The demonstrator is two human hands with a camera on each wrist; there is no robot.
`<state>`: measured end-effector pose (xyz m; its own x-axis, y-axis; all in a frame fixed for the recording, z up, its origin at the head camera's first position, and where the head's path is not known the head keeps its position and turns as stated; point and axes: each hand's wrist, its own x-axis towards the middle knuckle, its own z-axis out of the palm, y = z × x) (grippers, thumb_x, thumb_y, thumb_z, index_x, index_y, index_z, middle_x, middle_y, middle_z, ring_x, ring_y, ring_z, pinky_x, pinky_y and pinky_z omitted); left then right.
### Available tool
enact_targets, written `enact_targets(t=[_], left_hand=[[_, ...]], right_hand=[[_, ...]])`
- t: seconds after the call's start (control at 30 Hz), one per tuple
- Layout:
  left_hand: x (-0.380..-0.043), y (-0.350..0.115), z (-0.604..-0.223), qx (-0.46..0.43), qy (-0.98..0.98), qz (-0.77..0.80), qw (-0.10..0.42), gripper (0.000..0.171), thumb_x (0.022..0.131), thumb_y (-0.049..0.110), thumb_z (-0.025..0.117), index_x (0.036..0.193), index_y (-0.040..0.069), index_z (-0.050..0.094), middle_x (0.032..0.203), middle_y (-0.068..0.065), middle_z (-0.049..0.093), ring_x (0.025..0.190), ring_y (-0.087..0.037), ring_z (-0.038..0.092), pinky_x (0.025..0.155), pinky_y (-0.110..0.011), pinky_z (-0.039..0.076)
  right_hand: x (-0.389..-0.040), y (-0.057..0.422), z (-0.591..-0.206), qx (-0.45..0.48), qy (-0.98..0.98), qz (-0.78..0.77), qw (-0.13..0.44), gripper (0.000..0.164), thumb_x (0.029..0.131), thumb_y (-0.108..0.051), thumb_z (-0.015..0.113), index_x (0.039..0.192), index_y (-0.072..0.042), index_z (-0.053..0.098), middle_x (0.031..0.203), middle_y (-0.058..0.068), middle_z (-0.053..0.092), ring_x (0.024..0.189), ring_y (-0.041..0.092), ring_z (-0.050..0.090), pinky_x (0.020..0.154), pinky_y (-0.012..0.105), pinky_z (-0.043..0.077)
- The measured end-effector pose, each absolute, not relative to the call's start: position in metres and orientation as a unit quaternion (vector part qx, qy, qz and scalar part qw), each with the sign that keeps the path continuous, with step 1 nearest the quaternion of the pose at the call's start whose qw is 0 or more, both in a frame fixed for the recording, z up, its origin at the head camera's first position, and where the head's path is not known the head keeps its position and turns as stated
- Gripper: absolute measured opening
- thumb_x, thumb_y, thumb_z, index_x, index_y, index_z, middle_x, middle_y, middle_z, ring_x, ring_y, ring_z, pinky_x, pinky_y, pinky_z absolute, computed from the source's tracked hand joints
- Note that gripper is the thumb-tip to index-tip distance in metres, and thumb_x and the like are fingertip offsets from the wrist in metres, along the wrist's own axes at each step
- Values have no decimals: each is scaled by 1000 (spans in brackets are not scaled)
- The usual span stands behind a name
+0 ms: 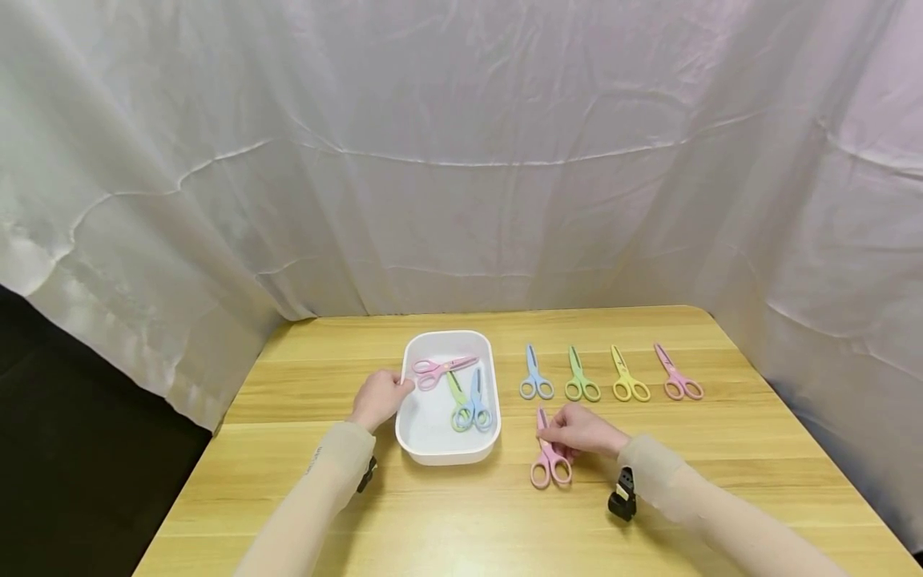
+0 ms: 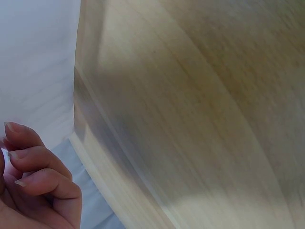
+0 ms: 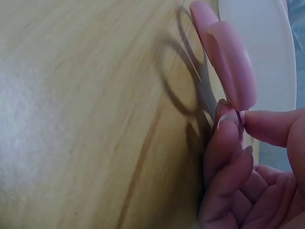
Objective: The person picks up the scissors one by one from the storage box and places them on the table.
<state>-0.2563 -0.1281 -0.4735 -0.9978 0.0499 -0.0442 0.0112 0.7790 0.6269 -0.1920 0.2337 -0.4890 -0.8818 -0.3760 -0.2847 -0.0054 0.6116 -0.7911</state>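
Observation:
My left hand grips the left rim of a white plastic bin, thumb over the edge. Its curled fingers show against the outer wall in the left wrist view. Inside the bin lie pink scissors, green scissors and blue scissors, the blue pair overlapping the green. My right hand pinches another pair of pink scissors near the pivot, between thumb and fingers. In the right wrist view, their handle loops stand tilted over the wood and cast a shadow on it.
Right of the bin, a row on the wooden table holds blue scissors, green scissors, yellow scissors and pink scissors. A pale curtain hangs behind the table's far edge.

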Motion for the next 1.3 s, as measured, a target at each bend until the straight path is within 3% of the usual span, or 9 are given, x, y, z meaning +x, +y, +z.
enact_targets(t=[0.17, 0.47, 0.77, 1.3], left_hand=[[-257, -129, -474, 14, 942, 333, 31, 29, 93, 28, 58, 84, 5, 72, 63, 1, 54, 61, -15, 49, 54, -25, 36], [-257, -130, -475, 17, 943, 331, 29, 30, 92, 29, 57, 74, 7, 67, 59, 3, 48, 58, -14, 46, 52, -25, 33], [-258, -129, -475, 10, 942, 335, 36, 29, 93, 29, 57, 82, 6, 71, 63, 1, 53, 61, -15, 49, 55, -26, 36], [-258, -128, -475, 10, 942, 334, 37, 30, 93, 30, 56, 84, 6, 72, 63, 1, 53, 61, -14, 50, 54, -25, 36]], right_hand=[[-192, 234, -488, -120, 875, -415, 218, 38, 98, -24, 63, 66, -4, 63, 51, -5, 54, 43, 6, 46, 45, 18, 36], [-193, 237, -489, -125, 896, -368, 214, 44, 97, -29, 64, 58, -9, 59, 45, -6, 52, 38, 5, 46, 42, 18, 33], [-193, 237, -487, -121, 907, -345, 208, 48, 98, -37, 63, 57, -12, 59, 45, -6, 53, 37, 6, 47, 42, 20, 33], [-192, 232, -483, -129, 910, -330, 216, 49, 97, -34, 65, 54, -11, 60, 43, -6, 52, 36, 4, 46, 41, 18, 32]])
